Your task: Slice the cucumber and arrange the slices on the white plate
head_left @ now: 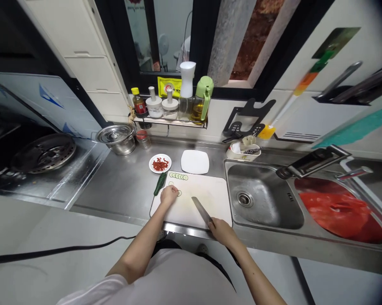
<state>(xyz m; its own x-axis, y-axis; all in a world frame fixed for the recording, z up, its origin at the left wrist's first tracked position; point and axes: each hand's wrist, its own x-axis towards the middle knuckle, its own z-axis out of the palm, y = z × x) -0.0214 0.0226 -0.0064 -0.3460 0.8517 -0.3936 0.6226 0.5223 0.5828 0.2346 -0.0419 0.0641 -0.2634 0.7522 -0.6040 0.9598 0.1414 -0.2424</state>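
Furthest left, a round metal stove cover (43, 152) is sitting on the hob, and a lidded steel pot (117, 137) is standing at the back of the steel counter (121, 190). Next along, a small plate of chopped red chilli (160, 163) is resting just behind the white cutting board (210, 197), with a square white plate (195, 162) beside it. A dark green cucumber (160, 183) is lying tilted along the board's left edge, half on the counter.

The left hand (168, 195) is pressing down on the near-left part of the board, just beside the cucumber's lower end. Its fingers are curling under, knuckles up, and whether they are pinching anything beneath cannot be told. One cucumber slice (179, 193) is lying against this hand, and a row of slices (178, 176) is lining the board's far edge.

Further right, the knife (202, 210) is lying slantwise over the board, its tip pointing toward the left hand but well short of it. The right hand (221, 231) is gripping its handle at the board's near-right corner, fingers wrapping it tightly.

Beyond that, the sink (261, 195) is lying open under a faucet (311, 163), and a red basin (337, 209) is filling the right bowl.
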